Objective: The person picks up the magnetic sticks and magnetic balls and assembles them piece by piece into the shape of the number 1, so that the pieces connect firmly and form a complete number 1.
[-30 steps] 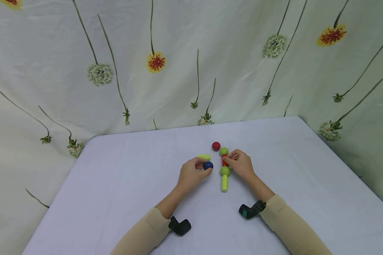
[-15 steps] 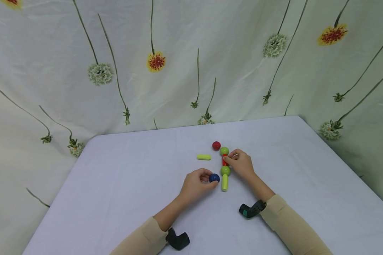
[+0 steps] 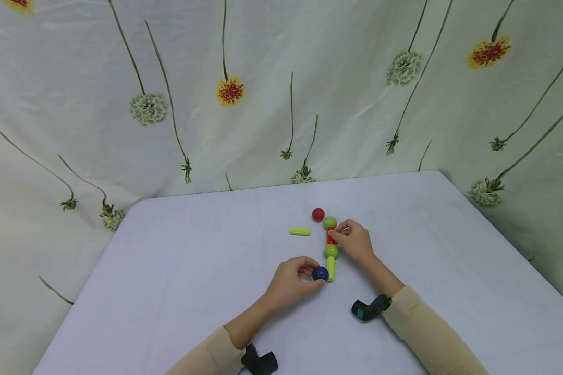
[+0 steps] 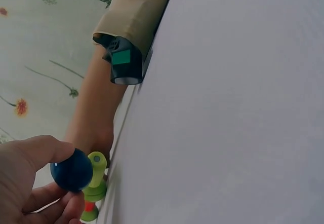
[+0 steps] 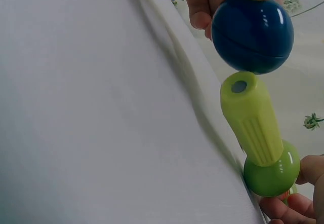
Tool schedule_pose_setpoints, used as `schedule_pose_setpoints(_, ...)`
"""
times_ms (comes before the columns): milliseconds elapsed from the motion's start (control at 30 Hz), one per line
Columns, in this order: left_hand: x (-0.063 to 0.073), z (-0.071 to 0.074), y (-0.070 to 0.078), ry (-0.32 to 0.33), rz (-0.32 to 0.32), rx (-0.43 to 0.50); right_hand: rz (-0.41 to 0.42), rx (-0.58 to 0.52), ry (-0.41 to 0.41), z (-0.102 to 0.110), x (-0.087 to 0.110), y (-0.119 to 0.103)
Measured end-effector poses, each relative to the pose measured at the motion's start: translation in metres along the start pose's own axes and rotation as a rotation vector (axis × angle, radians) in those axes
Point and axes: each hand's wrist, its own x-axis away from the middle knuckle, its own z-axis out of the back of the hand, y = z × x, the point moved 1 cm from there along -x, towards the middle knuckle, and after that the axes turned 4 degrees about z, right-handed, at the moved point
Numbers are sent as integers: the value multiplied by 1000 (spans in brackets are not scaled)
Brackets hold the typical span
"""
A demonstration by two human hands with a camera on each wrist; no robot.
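Observation:
My left hand (image 3: 292,281) holds a glossy blue ball (image 3: 320,273) between thumb and fingers. The ball is beside the near end of a yellow-green stick (image 5: 255,127), which has a grey disc in its tip; whether they touch I cannot tell. That stick joins a green ball (image 3: 331,251), followed by a red stick (image 3: 330,237) and another green ball (image 3: 330,222), all in one line. My right hand (image 3: 355,242) pinches the red stick from the right. In the left wrist view the blue ball (image 4: 72,170) partly covers the chain.
A red ball (image 3: 318,214) lies just beyond the chain's far end. One loose yellow-green stick (image 3: 300,231) rests left of the chain. The white-covered table (image 3: 206,250) ends at a flower-printed cloth (image 3: 262,130) behind. Both wrists wear black cameras (image 3: 371,308).
My left hand has carried the blue ball toward me and to the right, from near the loose stick to the chain's near end. The right hand stays on the red stick.

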Motion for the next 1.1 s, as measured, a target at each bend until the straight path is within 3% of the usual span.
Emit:
schedule_pose_setpoints(300,5,-5,1,-53,-57,-44,0,7,3,-1,0,1)
schedule_pose_setpoints(600,12,-12,4,-66,-128,-72,0,14,1,-1,0,1)
schedule_pose_setpoints(1100,16,-16,-1,-86,-108,-96,5,21,7,-1,0,2)
